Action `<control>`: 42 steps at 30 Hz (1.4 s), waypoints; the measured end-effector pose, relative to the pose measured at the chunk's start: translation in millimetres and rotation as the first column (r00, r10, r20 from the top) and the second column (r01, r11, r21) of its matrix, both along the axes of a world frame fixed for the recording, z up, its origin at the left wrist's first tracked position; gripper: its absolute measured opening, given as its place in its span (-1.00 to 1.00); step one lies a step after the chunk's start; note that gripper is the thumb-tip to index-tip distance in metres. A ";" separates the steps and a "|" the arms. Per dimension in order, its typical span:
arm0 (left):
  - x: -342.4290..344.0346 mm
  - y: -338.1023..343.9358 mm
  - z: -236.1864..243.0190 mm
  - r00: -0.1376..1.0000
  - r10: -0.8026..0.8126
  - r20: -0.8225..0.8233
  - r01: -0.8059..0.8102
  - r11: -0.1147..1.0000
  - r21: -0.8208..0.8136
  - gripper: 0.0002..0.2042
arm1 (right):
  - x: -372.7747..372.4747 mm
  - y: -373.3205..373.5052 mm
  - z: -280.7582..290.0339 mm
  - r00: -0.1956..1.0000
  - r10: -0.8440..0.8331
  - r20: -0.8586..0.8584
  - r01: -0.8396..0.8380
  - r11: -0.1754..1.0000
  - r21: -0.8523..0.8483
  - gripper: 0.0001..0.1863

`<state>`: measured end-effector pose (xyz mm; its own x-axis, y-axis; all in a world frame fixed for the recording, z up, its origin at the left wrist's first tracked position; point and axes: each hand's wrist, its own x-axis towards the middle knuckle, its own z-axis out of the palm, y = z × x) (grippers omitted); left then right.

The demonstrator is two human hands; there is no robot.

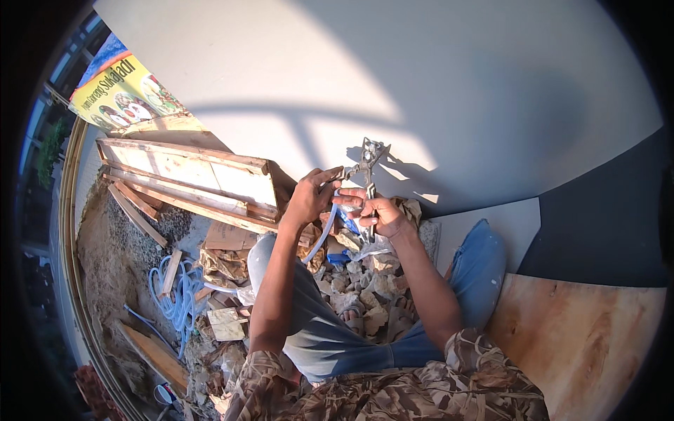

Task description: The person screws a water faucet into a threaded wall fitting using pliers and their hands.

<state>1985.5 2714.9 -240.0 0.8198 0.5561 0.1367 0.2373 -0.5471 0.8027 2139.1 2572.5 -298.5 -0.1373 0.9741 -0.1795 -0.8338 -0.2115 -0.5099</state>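
Over broken stones (379, 284); holding a metal tool (368, 167) by its handle in the right hand (384, 216); curling the left hand (309, 198) beside tool and thin blue hose (324, 236), cannot tell if gripping either; likely begun, with both close together; likely more left, with no cut or join to see; farther off, looped hose (185, 302), wooden box (189, 170), then pale wall (491, 91).

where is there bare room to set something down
The brown board, right of the right leg and below the dark surface, looks bare; whether it lies flat is unclear. Crowded: the rubble between the legs, and the left side, with blue hose and wood strips.
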 end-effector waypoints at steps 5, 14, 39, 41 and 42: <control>-0.6 5.1 -8.0 1.000 0.003 0.006 -0.004 0.996 0.084 -0.69 | -4.2 2.9 -5.6 0.996 -0.053 0.069 0.053 0.999 0.004 -0.38; 9.1 -4.2 4.4 0.976 0.201 0.081 -0.210 0.970 0.120 -0.63 | -39.6 21.3 -26.2 0.859 -0.249 -0.448 0.374 0.902 0.216 -0.34; 14.8 -59.4 -13.2 0.927 0.371 0.055 -0.367 0.928 -0.059 -0.67 | 7.4 14.5 -9.8 0.983 0.016 -0.183 0.054 0.927 0.371 -0.26; 15.4 -63.8 -37.5 0.923 0.360 0.132 -0.350 0.932 -0.098 -0.67 | 16.2 9.6 -2.1 0.986 0.076 -0.149 -0.014 0.925 0.381 -0.24; 21.2 -73.8 -30.3 0.920 0.370 0.125 -0.339 0.915 -0.218 -0.66 | 31.2 8.9 -12.1 0.982 0.118 -0.148 -0.058 0.931 0.359 -0.24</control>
